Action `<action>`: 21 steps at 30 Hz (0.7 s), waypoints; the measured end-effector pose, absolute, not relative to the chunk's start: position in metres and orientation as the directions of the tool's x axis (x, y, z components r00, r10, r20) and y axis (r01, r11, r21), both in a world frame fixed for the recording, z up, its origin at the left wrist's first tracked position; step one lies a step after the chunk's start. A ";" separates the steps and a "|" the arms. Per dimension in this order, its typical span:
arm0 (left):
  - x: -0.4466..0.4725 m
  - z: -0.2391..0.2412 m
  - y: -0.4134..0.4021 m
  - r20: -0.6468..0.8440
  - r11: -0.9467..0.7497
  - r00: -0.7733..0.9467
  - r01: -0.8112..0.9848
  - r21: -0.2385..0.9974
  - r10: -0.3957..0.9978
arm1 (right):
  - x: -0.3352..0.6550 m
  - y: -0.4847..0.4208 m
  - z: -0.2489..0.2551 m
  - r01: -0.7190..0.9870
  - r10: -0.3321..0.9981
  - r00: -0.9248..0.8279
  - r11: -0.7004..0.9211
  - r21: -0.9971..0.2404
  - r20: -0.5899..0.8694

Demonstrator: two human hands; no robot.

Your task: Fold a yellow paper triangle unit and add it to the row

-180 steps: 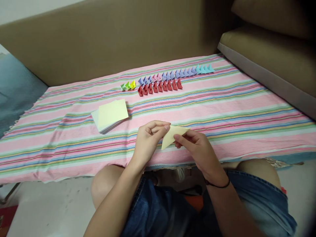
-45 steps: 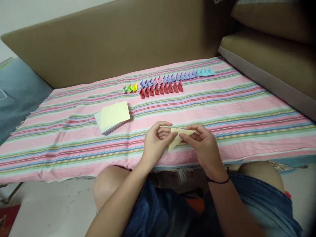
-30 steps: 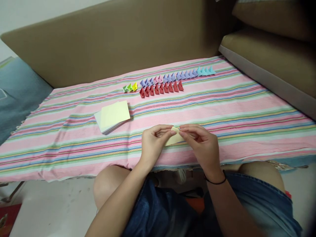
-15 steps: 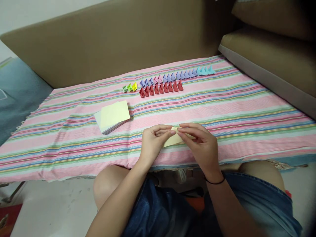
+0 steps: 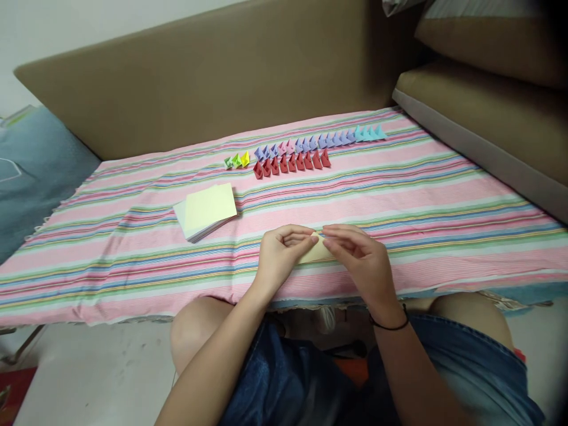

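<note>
A pale yellow sheet of paper (image 5: pixel 314 253), partly folded, is held between my two hands just above the striped cloth. My left hand (image 5: pixel 284 251) pinches its upper left part between thumb and fingers. On the other side, my right hand (image 5: pixel 361 254) grips the paper near its top with thumb and forefinger; the palm hides the paper's right end. Left of my hands lies a stack of paper (image 5: pixel 210 207) with a pale yellow sheet on top.
Farther back stand rows of small folded paper boats: red (image 5: pixel 291 163), purple (image 5: pixel 337 139), light blue (image 5: pixel 370 134), and a few green and yellow ones (image 5: pixel 237 160). A brown backrest (image 5: pixel 222 77) rises behind the striped cloth (image 5: pixel 146 260). Brown cushions (image 5: pixel 483 124) are piled at right.
The view has shifted slightly. Both hands stay on the yellow paper, with the right fingers now covering more of its right side.
</note>
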State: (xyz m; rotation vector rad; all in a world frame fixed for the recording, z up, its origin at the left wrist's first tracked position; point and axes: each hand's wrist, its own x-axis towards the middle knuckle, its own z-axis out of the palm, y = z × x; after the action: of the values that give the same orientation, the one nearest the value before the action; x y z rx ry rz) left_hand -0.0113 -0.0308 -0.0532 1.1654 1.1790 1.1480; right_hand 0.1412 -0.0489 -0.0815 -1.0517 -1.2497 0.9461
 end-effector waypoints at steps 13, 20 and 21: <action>-0.015 -0.065 -0.015 -0.176 0.213 0.186 -0.200 0.956 0.967 | 0.143 -0.044 -0.094 -0.267 0.994 0.106 0.022 -0.963 -0.007; -0.012 -0.067 -0.018 -0.207 0.278 0.252 -0.291 0.916 0.945 | 0.144 -0.045 -0.089 -0.298 0.998 -0.003 0.053 -0.953 0.056; -0.011 -0.067 -0.019 -0.200 0.274 0.257 -0.297 0.915 0.946 | 0.144 -0.046 -0.088 -0.294 0.998 -0.002 0.062 -0.954 0.066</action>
State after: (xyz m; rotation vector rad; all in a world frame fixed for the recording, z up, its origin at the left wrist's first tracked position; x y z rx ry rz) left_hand -0.0112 -0.0191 -0.0670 0.8897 0.9138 1.0147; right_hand 0.1437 -0.0456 -0.0883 -0.9366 -1.0255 1.2965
